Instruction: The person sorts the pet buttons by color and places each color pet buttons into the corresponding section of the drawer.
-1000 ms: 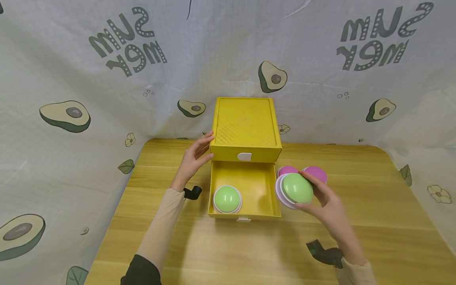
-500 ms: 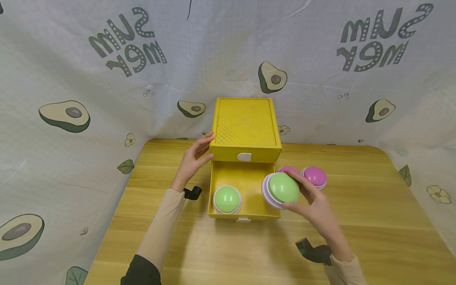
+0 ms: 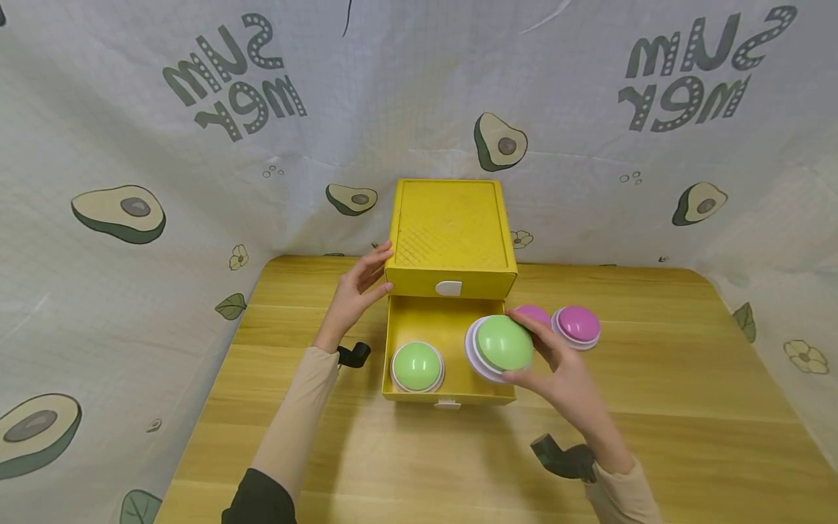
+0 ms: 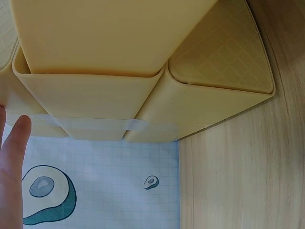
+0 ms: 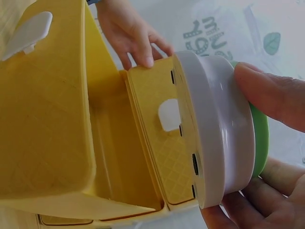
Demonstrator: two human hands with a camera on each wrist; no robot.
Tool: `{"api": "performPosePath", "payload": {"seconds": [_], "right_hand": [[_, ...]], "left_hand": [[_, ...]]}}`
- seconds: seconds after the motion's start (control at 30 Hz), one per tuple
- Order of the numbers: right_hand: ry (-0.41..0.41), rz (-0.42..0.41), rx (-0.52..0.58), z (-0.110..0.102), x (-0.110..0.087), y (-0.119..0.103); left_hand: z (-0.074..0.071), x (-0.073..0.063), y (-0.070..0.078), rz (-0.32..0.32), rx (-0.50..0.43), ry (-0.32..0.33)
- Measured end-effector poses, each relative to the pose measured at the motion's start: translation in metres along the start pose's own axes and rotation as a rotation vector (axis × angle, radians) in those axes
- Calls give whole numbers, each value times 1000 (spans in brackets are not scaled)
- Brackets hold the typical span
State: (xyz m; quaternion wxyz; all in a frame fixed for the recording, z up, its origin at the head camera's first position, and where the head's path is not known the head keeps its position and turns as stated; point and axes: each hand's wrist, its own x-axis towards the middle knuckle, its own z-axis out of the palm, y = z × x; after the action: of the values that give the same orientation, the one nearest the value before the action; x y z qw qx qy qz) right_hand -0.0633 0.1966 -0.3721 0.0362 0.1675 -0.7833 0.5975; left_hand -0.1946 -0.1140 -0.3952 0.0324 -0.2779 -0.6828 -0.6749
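Right hand (image 3: 559, 371) is grasping the held green-domed puck (image 3: 504, 343) from its right side, thumb and fingers pinching the round body. Puck is hovering tilted over the drawer's (image 3: 428, 320) right edge, base facing left and down. Second green puck (image 3: 417, 366) is sitting in the drawer's front left corner. Left hand (image 3: 350, 298), farther off, is resting extended fingers against the cabinet's (image 3: 455, 225) left edge, gripping nothing.

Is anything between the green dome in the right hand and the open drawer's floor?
Nothing visible blocks the held green dome from above, though in the head view it overlaps the open drawer's right side. The other green dome sits left of it.
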Motion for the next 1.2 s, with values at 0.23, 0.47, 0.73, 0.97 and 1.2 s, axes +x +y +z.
{"api": "performPosePath", "payload": {"seconds": [0.23,0.47,0.73,0.97,1.2], "right_hand": [[-22,32,-18,8,1,3],[-37,60,-32,14,1,6],[-59,125,-78,20,4,9],[-62,136,-132,23,4,14],[-56,120,-204,27,3,15]], "left_hand": [[-3,1,-15,13,-3,3],[-4,1,-26,21,-6,5],[1,0,1,3,-2,-1],[1,0,1,2,-4,2],[0,0,0,8,-7,3]]}}
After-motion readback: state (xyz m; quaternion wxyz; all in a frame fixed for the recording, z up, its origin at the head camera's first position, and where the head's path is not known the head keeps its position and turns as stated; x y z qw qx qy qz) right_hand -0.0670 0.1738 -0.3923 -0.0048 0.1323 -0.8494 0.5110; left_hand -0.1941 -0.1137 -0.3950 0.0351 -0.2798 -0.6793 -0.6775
